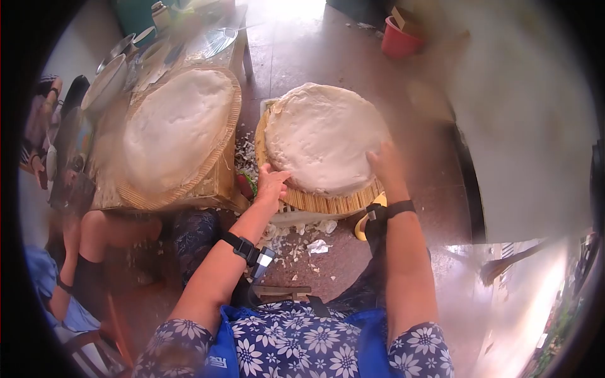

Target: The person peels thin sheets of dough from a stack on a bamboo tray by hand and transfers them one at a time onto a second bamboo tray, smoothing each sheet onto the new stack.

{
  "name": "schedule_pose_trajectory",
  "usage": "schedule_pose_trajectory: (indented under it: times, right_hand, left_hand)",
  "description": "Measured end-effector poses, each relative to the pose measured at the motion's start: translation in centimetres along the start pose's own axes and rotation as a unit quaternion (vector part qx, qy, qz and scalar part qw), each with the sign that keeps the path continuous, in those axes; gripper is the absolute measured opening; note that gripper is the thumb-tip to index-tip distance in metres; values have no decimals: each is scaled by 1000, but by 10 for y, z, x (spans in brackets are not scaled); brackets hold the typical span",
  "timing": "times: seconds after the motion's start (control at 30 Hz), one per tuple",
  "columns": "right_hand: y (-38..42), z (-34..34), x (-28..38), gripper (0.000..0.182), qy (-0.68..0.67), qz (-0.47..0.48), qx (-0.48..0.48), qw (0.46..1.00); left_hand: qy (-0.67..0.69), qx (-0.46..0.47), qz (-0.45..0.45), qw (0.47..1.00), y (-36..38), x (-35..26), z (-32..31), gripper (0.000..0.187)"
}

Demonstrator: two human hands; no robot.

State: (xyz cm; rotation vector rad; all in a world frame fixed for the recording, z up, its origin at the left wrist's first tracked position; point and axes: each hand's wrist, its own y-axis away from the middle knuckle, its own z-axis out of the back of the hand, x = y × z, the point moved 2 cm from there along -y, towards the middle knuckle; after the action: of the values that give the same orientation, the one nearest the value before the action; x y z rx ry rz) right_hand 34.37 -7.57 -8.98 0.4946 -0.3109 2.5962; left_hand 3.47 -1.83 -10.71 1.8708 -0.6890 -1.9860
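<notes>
- Left hand (pixel 273 185), fingers loosely spread, touches the near-left edge of a round pale dough slab (pixel 324 135).
- Right hand (pixel 387 165) meets the slab's right edge, fingers slightly bent and blurred, their exact spread unclear.
- The dough rests centrally on a round slatted mat (pixel 318 203), right of the wooden worktop (pixel 225 179).
- White lettering (pixel 216 362) on a blue apron (pixel 222 334) is illegible.
</notes>
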Motion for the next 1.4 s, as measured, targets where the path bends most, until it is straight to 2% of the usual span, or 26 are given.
schedule_pose_trajectory:
  times: [0.1, 0.13, 0.2, 0.23, 0.27, 0.37, 0.5, 0.53, 0.77, 0.9, 1.0, 1.1, 1.13, 1.2, 1.23, 1.3, 1.4]
  right_hand:
    - [-13, 3, 3, 36, 20, 36, -45, 998]
    - [-16, 12, 14, 35, 25, 32, -45, 998]
    - [-23, 25, 27, 34, 36, 32, -35, 998]
    - [-30, 28, 32, 33, 43, 36, -25, 998]
    - [-37, 28, 36, 32, 51, 39, -16, 998]
    - [-65, 17, 39, 31, 76, 80, -11, 994]
    - [-91, 2, 48, 31, 104, 71, 1, 992]
    - [-95, -1, 48, 31, 113, 60, 19, 992]
    - [-114, -29, 20, 32, 100, 56, 50, 992]
    - [-106, -24, 32, 30, 171, 21, 66, 983]
    - [-82, -2, 71, 30, 209, 68, 70, 973]
    - [-52, 4, 111, 32, 123, 224, 61, 965]
    - [-39, 6, 131, 35, 91, 266, 92, 955]
    - [-4, 17, 170, 40, 98, 251, 196, 943]
    - [8, 12, 176, 37, 80, 272, 237, 929]
    - [31, 6, 185, 31, 139, 292, 310, 894]
    - [41, -12, 181, 23, 182, 286, 314, 887]
  left_hand:
    - [-22, -4, -27, 999, 11, -11, 9, 74]
    - [-43, 2, -45, 998, 20, -19, 11, 65]
    - [-110, 106, -59, 986, 26, -29, 17, 57]
    - [-143, 157, -66, 975, 28, -32, 19, 53]
    - [-190, 200, -78, 958, 32, -34, 19, 40]
    - [-298, 266, -154, 903, 30, -19, 16, 37]
    - [-386, 321, -183, 845, 50, -26, 6, 36]
    - [-385, 313, -217, 841, 56, -31, 6, 35]
    - [-379, 312, -257, 832, 53, -38, 22, 34]
    - [-392, 302, -285, 821, 53, -34, 29, 33]
    - [-416, 300, -304, 803, 57, -29, 32, 33]
    - [-451, 324, -279, 783, 62, -32, 34, 34]
    - [-465, 330, -266, 777, 64, -35, 34, 34]
    - [-469, 323, -269, 777, 60, -33, 39, 35]
    - [-461, 306, -274, 787, 59, -35, 43, 36]
    - [-442, 271, -284, 806, 55, -44, 51, 37]
    - [-422, 269, -284, 818, 53, -50, 61, 38]
